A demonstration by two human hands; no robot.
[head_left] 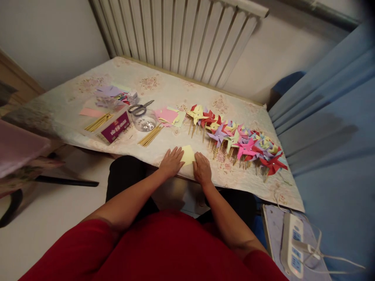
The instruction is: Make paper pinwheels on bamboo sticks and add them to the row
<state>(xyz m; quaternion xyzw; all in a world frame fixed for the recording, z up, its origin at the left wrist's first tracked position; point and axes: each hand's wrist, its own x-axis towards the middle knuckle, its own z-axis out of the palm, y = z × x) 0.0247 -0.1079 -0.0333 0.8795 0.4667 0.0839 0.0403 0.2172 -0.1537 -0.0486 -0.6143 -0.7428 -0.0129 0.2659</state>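
Both hands, left hand (171, 162) and right hand (202, 168), fingers flat, gripping nothing, are pressing yellow paper square (188, 154) at near table (88, 134) edge; probably creasing, calling for even pressure.

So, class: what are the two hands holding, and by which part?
A yellow paper square. The left hand presses flat on its left edge, the right hand on its right edge, pinning it to the table.

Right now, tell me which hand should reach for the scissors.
Left, probably. The scissors lie up and left of the yellow paper square, on the left hand side. The right hand sits nearer the pinwheels and would have to cross over.
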